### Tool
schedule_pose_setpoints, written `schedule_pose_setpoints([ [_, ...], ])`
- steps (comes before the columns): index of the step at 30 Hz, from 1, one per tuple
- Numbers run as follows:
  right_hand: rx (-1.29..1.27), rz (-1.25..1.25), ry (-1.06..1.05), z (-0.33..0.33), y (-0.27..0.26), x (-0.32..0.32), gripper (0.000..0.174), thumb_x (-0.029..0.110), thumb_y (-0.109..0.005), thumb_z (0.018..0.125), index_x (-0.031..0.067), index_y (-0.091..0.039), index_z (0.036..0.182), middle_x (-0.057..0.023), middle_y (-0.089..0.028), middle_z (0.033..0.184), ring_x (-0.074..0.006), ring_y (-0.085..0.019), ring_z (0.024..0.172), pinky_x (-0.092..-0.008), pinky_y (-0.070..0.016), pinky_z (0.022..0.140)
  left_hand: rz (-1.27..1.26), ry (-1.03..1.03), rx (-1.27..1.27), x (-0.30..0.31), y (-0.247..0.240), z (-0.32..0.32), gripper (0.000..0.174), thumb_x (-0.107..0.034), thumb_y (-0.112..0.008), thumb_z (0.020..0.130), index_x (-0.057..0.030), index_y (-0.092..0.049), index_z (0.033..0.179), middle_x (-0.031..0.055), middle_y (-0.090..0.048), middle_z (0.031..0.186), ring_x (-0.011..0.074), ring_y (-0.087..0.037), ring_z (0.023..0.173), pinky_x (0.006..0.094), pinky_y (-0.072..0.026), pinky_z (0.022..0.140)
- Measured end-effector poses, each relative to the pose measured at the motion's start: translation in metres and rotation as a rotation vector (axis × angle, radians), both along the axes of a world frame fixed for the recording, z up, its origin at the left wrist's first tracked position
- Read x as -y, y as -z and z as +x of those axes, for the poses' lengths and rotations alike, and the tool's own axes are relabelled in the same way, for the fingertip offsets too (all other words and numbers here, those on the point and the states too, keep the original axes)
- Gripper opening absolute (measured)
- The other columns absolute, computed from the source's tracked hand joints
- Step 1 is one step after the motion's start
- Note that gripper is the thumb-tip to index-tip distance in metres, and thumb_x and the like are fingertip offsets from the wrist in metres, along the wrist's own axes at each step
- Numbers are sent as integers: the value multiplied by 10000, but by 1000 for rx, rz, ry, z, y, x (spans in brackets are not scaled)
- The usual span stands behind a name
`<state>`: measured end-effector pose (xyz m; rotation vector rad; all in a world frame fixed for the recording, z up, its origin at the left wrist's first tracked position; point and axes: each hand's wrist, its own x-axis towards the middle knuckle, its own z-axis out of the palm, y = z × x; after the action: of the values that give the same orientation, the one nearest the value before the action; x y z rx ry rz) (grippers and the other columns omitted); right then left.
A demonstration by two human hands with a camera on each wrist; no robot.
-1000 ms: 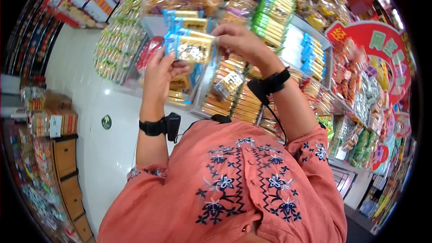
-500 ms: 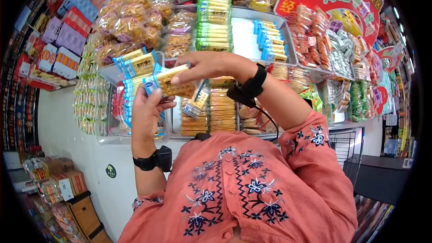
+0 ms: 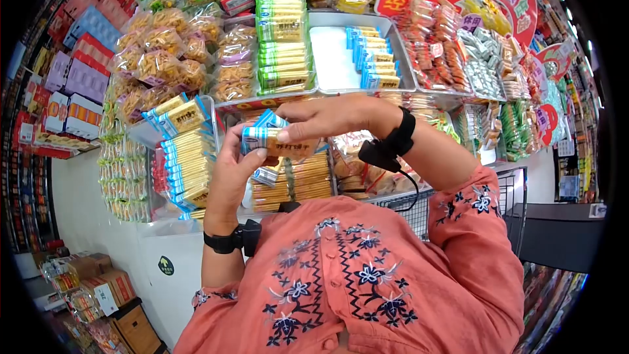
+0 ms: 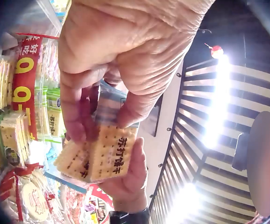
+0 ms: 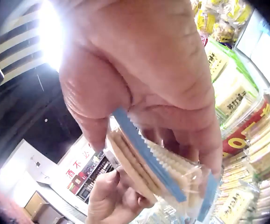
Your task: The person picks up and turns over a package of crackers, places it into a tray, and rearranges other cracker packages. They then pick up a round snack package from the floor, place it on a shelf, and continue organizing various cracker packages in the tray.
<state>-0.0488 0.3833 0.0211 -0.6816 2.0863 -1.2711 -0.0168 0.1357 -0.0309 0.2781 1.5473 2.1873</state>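
Small clear packets of soda crackers [image 3: 291, 147] with blue ends are between my two hands, in front of my chest over the snack display. My left hand [image 3: 230, 165] grips them at the blue end, thumb on the near side. From the other side, my right hand [image 3: 327, 120] pinches them with thumb and fingers. The left wrist view shows two cracker packets [image 4: 109, 154] lying together under my left fingers, dark print facing out. In the right wrist view, the packets [image 5: 149, 163] are edge-on with their blue sealed strips showing.
Behind my left hand, a clear bin holds similar blue-ended packets [image 3: 187, 157]. A white tray [image 3: 331, 46] with several more stands beyond, beside green packets [image 3: 283, 46]. Stick-like packed biscuits [image 3: 301, 177] lie below my hands. A wire cart [image 3: 511, 203] stands at right.
The head view has swung, bringing the display more upright. The packets in my hands have turned from upright and spread to lying flatter, printed side up, and my hands have closed in around them.
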Motion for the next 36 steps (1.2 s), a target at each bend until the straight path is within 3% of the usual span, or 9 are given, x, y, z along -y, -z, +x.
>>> schedule_pose_setpoints([
  [6, 38, -103, 26, 0, 13, -3, 554, 469, -681, 925, 29, -594, 1251, -114, -672, 1103, -178, -596, 1022, -352, -478, 899, -53, 35, 26, -10, -3, -6, 490, -123, -655, 937, -23, -435, 1363, 102, -593, 1208, 183, -656, 1018, 350, -580, 854],
  [11, -88, 92, 109, -24, -37, -51, 492, 477, -676, 933, 19, -582, 1087, 7, -574, 886, -83, -518, 850, -275, -462, 719, -116, -45, -30, -10, -2, -13, 505, -188, -618, 973, -1, -414, 1395, 123, -577, 1218, 179, -659, 968, 321, -566, 807],
  [12, -152, 10, 185, -35, -34, -66, 469, 464, -662, 942, 31, -587, 1104, 0, -590, 889, -90, -556, 860, -276, -484, 733, -125, -42, -21, -7, 0, -14, 499, -199, -608, 980, 0, -416, 1396, 124, -576, 1217, 176, -658, 960, 317, -561, 804],
  [16, -390, 281, 423, -83, -44, -127, 425, 363, -619, 983, 20, -582, 1230, -54, -638, 932, -151, -643, 870, -318, -549, 758, -168, -19, 25, 0, 7, -15, 462, -226, -587, 995, -4, -447, 1375, 118, -591, 1192, 159, -656, 931, 302, -548, 794],
  [18, -793, 273, 515, -114, -3, -160, 465, 329, -635, 975, 11, -553, 1304, -90, -667, 962, -189, -652, 894, -335, -543, 784, -194, -1, 40, 3, 12, -15, 448, -229, -587, 994, -5, -463, 1362, 115, -599, 1187, 155, -655, 927, 303, -546, 798],
  [21, -636, 542, 468, -137, 28, -174, 507, 321, -652, 961, 16, -530, 1346, -136, -683, 1041, -223, -647, 953, -356, -529, 839, -230, 20, 49, 3, 11, -15, 437, -233, -592, 990, -4, -483, 1345, 117, -602, 1194, 152, -655, 929, 309, -543, 807],
  [24, -601, 759, 415, -149, 71, -167, 502, 255, -652, 922, 27, -526, 1351, -239, -672, 1159, -370, -656, 1044, -452, -514, 879, -272, 54, 41, 3, 10, -16, 435, -236, -590, 988, -2, -486, 1340, 121, -601, 1202, 156, -654, 931, 314, -540, 813],
  [26, -531, 702, 383, -147, 80, -154, 424, 207, -642, 895, 30, -563, 1272, -262, -679, 1082, -443, -646, 1000, -494, -514, 853, -271, 57, 42, 5, 13, -17, 435, -238, -586, 990, 0, -484, 1340, 123, -601, 1202, 160, -654, 934, 313, -539, 812],
  [36, -581, 761, 320, -167, 134, -155, 399, 129, -604, 881, 76, -580, 1276, -217, -669, 1107, -420, -632, 1025, -495, -506, 888, -313, 35, 90, 6, 16, -22, 423, -233, -582, 994, 13, -494, 1327, 129, -618, 1195, 174, -654, 946, 311, -532, 816],
])
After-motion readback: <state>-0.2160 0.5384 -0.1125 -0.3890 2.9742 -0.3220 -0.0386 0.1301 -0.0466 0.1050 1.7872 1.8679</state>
